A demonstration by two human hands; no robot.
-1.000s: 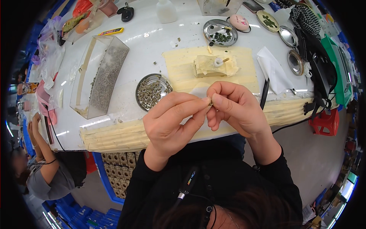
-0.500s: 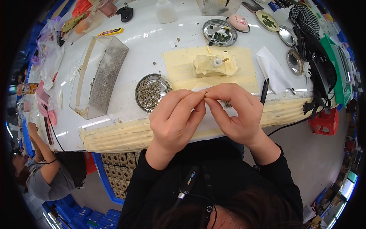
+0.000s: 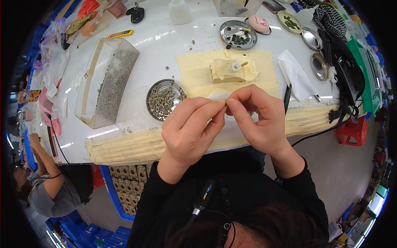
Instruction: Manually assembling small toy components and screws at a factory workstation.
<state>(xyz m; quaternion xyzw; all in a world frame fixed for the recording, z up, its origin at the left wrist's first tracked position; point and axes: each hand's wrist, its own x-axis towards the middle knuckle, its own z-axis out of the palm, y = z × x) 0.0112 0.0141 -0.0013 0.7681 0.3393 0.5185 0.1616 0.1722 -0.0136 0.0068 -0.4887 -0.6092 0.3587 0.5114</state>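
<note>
1 left hand [image 3: 188, 130]: fingertips pressed together, anything between too small to tell | 1 right hand [image 3: 264, 122]: thumb just turned upward, grip unclear | fingertip adjustment, presumably unfinished

The pink oval item [image 3: 258, 24] bears markings too small to read.

The stool [image 3: 351, 133] is red, the cloth [image 3: 331, 23] checked.

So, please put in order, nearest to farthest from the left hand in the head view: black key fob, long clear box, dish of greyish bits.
1. Dish of greyish bits, just left of the left hand.
2. Long clear box, farther left.
3. Black key fob, at the upper left.
</note>
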